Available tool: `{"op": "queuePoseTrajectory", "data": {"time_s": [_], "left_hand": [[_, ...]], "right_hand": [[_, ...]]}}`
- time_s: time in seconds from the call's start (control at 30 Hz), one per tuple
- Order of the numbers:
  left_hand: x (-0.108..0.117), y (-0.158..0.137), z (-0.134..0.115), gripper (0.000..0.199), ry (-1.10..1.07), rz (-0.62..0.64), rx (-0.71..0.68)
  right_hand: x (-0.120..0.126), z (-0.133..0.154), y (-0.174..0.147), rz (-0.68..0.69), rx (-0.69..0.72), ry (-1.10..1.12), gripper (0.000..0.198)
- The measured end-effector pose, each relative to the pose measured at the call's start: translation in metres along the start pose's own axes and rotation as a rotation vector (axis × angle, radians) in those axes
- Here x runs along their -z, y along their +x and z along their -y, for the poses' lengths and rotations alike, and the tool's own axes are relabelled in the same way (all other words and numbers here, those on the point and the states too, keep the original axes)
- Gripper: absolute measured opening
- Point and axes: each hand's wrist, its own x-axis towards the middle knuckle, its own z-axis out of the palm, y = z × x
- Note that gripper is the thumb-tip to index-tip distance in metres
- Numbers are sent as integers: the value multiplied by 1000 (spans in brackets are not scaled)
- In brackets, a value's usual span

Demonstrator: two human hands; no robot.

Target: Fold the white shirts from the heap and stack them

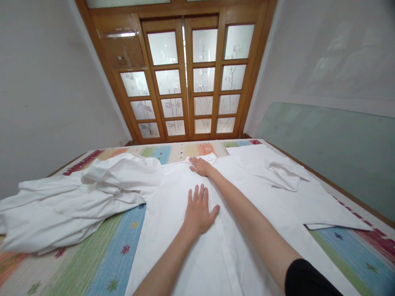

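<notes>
A white button-up shirt [173, 197] lies spread out in front of me, its collar pointing away and its button placket running toward me. My left hand [200, 211] rests flat on the chest of the shirt, fingers spread, beside the placket. Further away, my right hand [200, 165] lies on the shirt just below the collar [211, 158], with its fingers stretched out to the left. Neither hand grips anything. On the right, a sleeve [284, 174] of the shirt lies with creases in it.
More crumpled white cloth [70, 209] lies on the left. Everything rests on a striped, patterned cover [101, 255] in green, blue and orange. A pale green board [327, 144] stands along the right edge. Wooden doors with frosted panes [187, 94] are beyond the far edge.
</notes>
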Motion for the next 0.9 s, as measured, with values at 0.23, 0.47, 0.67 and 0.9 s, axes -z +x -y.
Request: {"op": "queuePoseTrajectory", "data": {"time_s": [0.23, 0.47, 0.67, 0.9], "left_hand": [[-1, 1, 0, 77, -7, 3, 3], [4, 0, 0, 80, -12, 20, 3], [7, 2, 2, 79, -42, 29, 7], [6, 3, 4, 77, -42, 59, 21]], "right_hand": [[0, 9, 3, 23, -140, -2, 56], [0, 20, 3, 11, -275, 18, 53], [2, 26, -7, -28, -256, -8, 55], [9, 13, -32, 98, -158, 8, 57]]}}
